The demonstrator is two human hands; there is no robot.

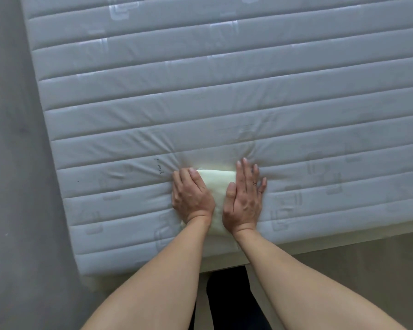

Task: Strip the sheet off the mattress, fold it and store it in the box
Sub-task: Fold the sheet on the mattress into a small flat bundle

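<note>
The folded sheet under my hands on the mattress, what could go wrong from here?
1. Both hands, left hand and right hand, only press flat on the folded sheet; lifting it without a firm grip could let the folds spring open.
2. The bundle lies near the mattress edge closest to you, so a careless drag might drop it onto the floor.
3. No box is in view, so you must carry it some way.

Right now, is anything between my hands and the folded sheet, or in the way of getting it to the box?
Nothing is between them: the left hand and right hand both press flat on the folded sheet on the bare mattress. The box is not in view, so that path cannot be judged.
</note>
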